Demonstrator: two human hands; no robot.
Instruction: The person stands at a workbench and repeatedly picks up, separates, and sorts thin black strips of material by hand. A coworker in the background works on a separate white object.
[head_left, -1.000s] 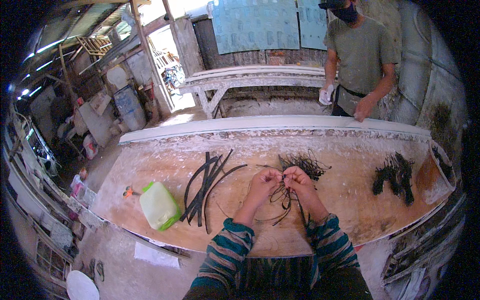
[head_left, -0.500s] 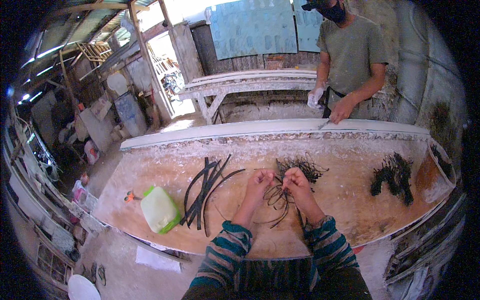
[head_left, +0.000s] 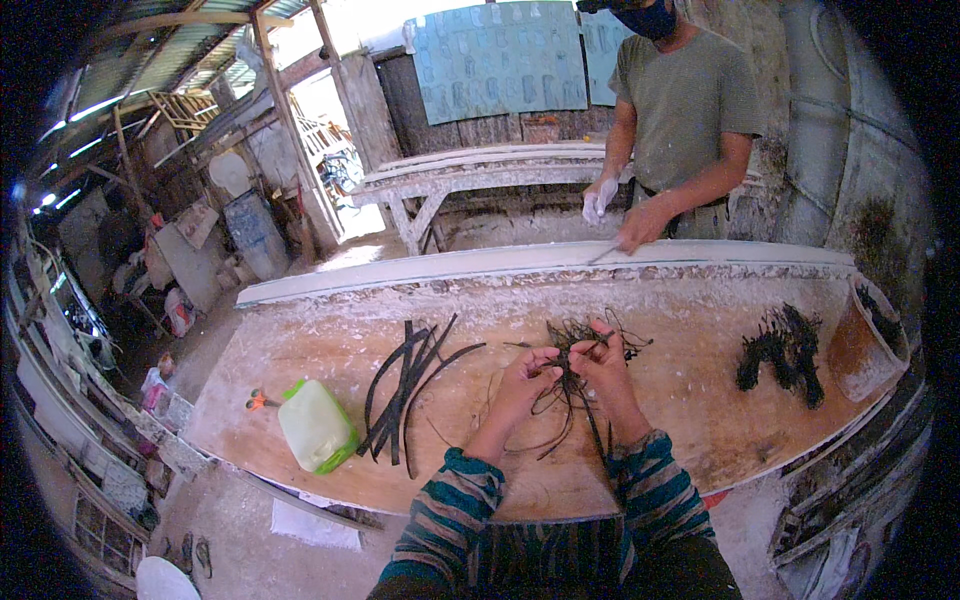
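Note:
Over the middle of the wooden tabletop, my left hand [head_left: 522,388] and my right hand [head_left: 604,378] work close together, both closed in a pinch. Between their fingertips run thin black strips [head_left: 570,400], with loose looping ends hanging down toward the table's near edge. The right index finger points up from the pinch. A tangled clump of the same dark strips [head_left: 625,343] lies just beyond the right hand. To the left of my hands, several wider flat black strips [head_left: 408,375] lie crossed over one another. My fingers partly hide where the strips meet.
Farther left are a white-and-green plastic container [head_left: 315,425] and orange-handled scissors [head_left: 262,400]. A black knotted bundle [head_left: 785,355] lies at the right, near a tipped tan container [head_left: 868,345]. A long white board [head_left: 450,265] lines the far edge; a co-worker [head_left: 685,120] stands behind it.
My left hand has moved slightly lower and turned its fingers toward the right hand. The right index finger has risen. Across the table, the co-worker's hands have shifted left along the board.

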